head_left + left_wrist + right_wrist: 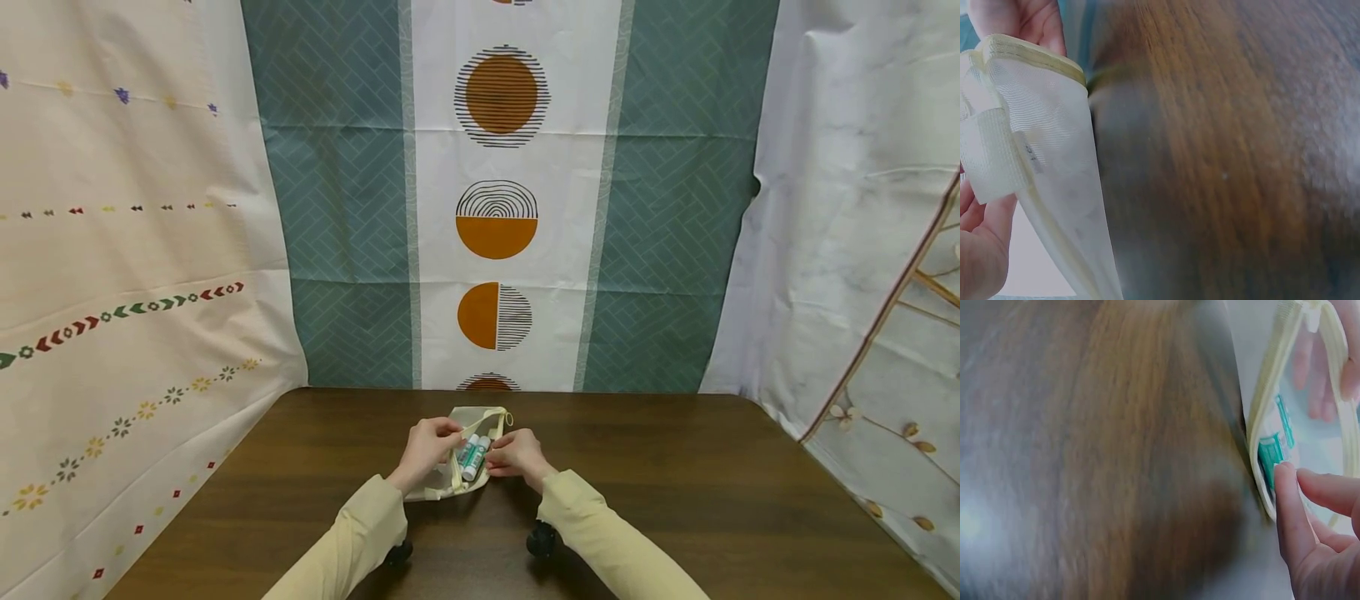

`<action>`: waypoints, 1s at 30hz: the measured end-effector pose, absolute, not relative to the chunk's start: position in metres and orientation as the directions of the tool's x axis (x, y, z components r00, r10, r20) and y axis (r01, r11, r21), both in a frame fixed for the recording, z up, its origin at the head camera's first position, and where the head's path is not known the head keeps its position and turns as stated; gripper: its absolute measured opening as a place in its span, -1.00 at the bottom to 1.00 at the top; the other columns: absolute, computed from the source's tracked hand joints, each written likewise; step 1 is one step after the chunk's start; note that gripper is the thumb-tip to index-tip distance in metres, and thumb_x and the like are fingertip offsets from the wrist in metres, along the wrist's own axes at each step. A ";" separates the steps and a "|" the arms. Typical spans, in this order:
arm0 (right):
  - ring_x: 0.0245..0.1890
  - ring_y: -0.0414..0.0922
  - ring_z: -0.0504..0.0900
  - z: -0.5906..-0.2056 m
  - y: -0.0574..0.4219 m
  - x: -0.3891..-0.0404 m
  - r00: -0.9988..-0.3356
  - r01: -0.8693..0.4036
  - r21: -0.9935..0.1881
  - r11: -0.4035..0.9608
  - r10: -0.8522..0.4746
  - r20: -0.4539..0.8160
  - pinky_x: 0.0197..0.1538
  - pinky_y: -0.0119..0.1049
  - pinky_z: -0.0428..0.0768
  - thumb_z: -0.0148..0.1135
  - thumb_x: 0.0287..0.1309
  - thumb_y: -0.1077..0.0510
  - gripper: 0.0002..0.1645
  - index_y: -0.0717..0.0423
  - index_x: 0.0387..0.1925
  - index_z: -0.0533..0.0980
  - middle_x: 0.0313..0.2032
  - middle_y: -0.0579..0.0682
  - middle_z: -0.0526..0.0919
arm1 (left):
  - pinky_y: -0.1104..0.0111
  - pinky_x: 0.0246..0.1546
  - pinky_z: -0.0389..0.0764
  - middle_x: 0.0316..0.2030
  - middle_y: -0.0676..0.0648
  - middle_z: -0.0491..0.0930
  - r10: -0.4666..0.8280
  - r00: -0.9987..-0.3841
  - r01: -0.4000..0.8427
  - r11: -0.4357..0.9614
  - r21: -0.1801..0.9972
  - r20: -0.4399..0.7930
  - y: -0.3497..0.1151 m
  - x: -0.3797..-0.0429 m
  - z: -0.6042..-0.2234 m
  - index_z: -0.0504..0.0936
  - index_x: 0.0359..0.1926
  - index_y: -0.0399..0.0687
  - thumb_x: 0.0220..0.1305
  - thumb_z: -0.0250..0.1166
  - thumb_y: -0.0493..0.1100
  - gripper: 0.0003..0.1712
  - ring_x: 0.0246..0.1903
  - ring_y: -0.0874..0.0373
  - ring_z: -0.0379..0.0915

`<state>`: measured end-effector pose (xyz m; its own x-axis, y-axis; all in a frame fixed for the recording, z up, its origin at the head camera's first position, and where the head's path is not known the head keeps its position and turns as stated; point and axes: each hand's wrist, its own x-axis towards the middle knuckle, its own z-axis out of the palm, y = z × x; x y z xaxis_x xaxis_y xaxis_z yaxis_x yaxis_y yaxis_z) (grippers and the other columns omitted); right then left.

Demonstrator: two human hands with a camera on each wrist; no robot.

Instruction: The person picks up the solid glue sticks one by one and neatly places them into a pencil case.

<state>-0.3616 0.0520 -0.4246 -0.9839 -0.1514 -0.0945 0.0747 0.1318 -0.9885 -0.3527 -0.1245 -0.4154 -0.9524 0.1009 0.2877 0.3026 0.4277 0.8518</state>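
A translucent mesh zipper pouch (429, 493) with pale yellow trim lies on the table, its mouth spread apart. Inside it are white-and-green tubes (477, 458), side by side; their exact kind is unclear. My left hand (426, 454) grips the left edge of the mouth, and its fingertips are partly hidden by the pouch in the left wrist view. At the right edge, my right hand (519, 457) pinches the rim between thumb and fingers, close to a green tube (1270, 453). The zipper trim (1260, 406) curves round the opening in the right wrist view.
The brown wooden table (675, 483) reaches back to a hanging green and white curtain (337, 250). Patterned cloth (150, 333) hangs at the left and pale cloth (847, 250) at the right. A black round object (542, 540) sits under the right sleeve.
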 end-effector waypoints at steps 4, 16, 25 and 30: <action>-0.55 -0.05 0.61 -0.421 0.063 -0.363 -0.984 0.093 -0.984 0.150 -0.139 -0.114 -0.45 -0.24 0.57 0.19 0.00 0.46 -0.71 0.58 -0.20 0.41 -0.52 0.20 0.59 | 0.34 -0.59 0.52 -0.46 -0.04 0.59 0.114 -0.950 0.310 0.437 0.844 0.290 -0.124 -0.352 -0.415 0.62 -0.31 -0.27 0.12 0.24 -0.28 -0.87 -0.49 0.13 0.49; -0.51 -0.03 0.61 -0.412 0.104 -0.368 -0.987 0.100 -0.989 0.110 -0.111 -0.112 -0.39 -0.20 0.57 0.19 0.02 0.44 -0.70 0.56 -0.18 0.41 -0.43 0.24 0.58 | 0.36 -0.59 0.48 -0.44 -0.05 0.55 0.215 -0.915 0.403 0.518 0.754 0.342 -0.117 -0.346 -0.411 0.57 -0.26 -0.32 0.06 0.30 -0.28 -0.78 -0.47 0.14 0.47; -0.47 0.02 0.61 -0.409 0.121 -0.364 -0.992 0.082 -0.992 0.093 -0.088 -0.090 -0.37 -0.17 0.57 0.19 0.03 0.43 -0.72 0.54 -0.20 0.41 -0.32 0.35 0.55 | 0.24 -0.55 0.54 -0.43 -0.01 0.55 0.292 -0.910 0.404 0.475 0.782 0.293 -0.119 -0.344 -0.411 0.64 -0.34 -0.21 0.16 0.24 -0.22 -0.87 -0.45 0.10 0.47; -0.43 0.05 0.61 -0.407 0.134 -0.363 -0.993 0.079 -0.992 0.095 -0.084 -0.087 -0.35 -0.15 0.56 0.20 0.03 0.41 -0.73 0.52 -0.22 0.41 -0.28 0.37 0.54 | 0.24 -0.56 0.54 -0.43 0.00 0.56 0.293 -0.901 0.427 0.477 0.769 0.319 -0.121 -0.343 -0.408 0.64 -0.39 -0.19 0.11 0.28 -0.25 -0.92 -0.46 0.07 0.49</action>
